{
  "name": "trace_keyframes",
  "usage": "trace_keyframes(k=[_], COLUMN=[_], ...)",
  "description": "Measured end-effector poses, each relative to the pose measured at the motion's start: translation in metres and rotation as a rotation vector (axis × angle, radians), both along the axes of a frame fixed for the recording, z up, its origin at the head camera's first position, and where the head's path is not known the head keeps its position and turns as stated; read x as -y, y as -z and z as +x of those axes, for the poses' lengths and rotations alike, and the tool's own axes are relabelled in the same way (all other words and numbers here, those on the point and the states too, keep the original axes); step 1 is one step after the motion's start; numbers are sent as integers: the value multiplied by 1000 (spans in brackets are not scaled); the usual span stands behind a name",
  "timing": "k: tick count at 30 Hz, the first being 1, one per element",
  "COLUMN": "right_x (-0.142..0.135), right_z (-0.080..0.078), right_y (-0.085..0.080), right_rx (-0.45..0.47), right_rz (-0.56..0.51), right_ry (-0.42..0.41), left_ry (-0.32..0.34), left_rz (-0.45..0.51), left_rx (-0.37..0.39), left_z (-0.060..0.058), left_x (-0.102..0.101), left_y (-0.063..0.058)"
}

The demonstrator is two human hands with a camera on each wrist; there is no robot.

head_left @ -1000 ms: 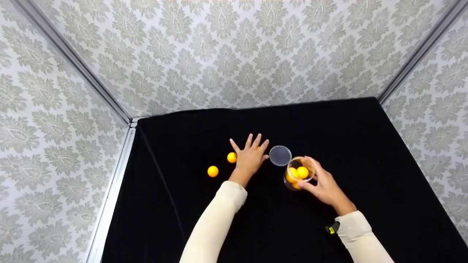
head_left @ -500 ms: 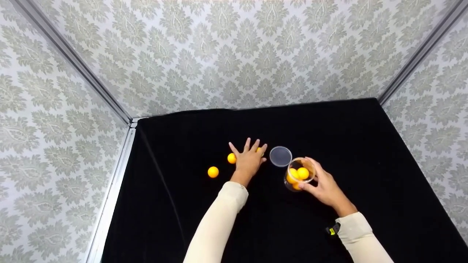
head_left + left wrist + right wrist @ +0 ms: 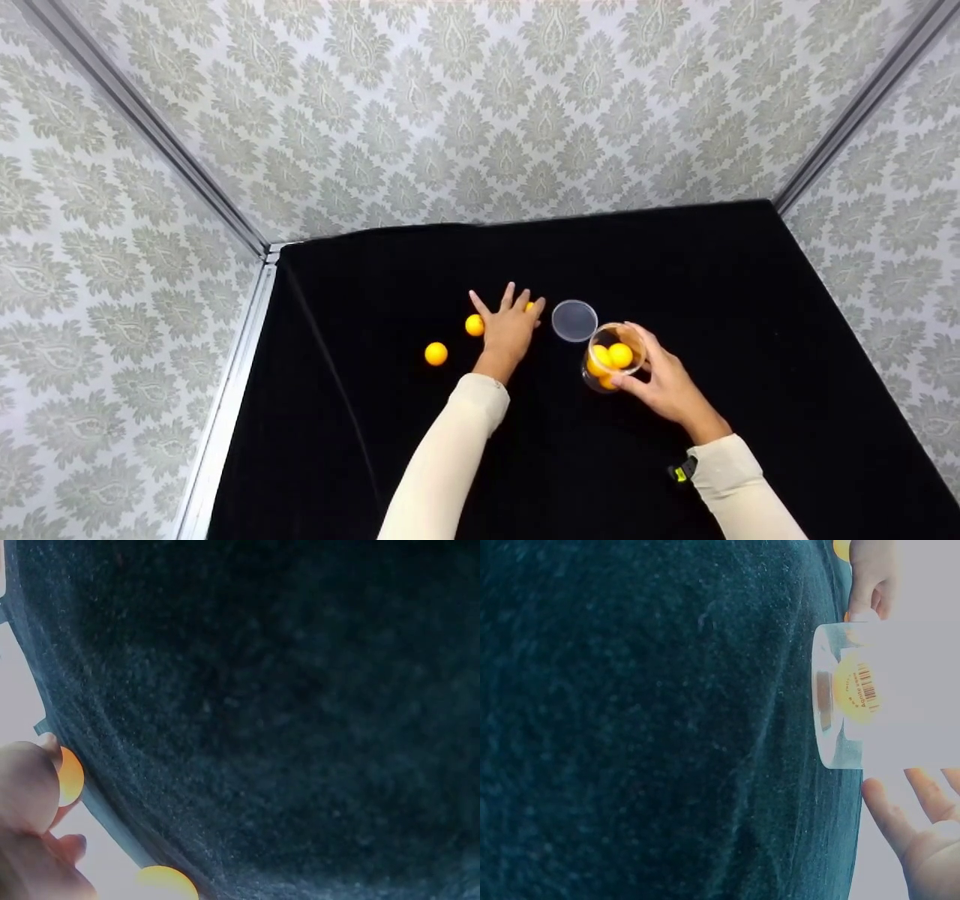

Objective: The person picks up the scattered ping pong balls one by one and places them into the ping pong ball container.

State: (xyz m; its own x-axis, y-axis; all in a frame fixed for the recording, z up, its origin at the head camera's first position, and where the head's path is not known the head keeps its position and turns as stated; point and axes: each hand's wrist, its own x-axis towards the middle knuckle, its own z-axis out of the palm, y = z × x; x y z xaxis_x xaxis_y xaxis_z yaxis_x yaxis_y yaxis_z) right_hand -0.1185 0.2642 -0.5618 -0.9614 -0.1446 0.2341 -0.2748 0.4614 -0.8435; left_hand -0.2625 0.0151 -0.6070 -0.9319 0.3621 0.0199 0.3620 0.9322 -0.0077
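Observation:
My left hand is palm down on the black cloth, outer fingers spread. Its thumb and index finger are at an orange table tennis ball, mostly hidden in the head view; in the left wrist view fingers lie on both sides of this ball. A second ball sits close by the little-finger side. Another ball lies farther left. My right hand grips a clear plastic jar, open at the top and slightly tilted, with several orange balls inside. A barcode label shows in the right wrist view.
A round clear lid lies flat between my left hand and the jar, right by the jar's rim. Black cloth covers the table. Patterned walls stand behind and at both sides, with a metal rail along the left edge.
My left hand has drawn back slightly toward me, its index finger and thumb coming in closer around the ball. The right hand and jar stay in place.

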Motion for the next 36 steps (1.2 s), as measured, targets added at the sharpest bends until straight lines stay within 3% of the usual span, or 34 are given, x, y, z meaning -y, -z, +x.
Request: trace_keyframes(k=[18,25,36], right_x=[-2,-2,-2], right_z=[-1,-1,-1], right_y=[3,4,4], right_rx=[16,9,15], right_rz=[15,12,12], right_ry=[-2,-5,-9], left_ry=[20,50,74], left_rz=[17,45,91], left_rx=[-21,-88,-111], left_z=[7,12,23], left_x=[4,7,10], left_y=[-6,-13,-32])
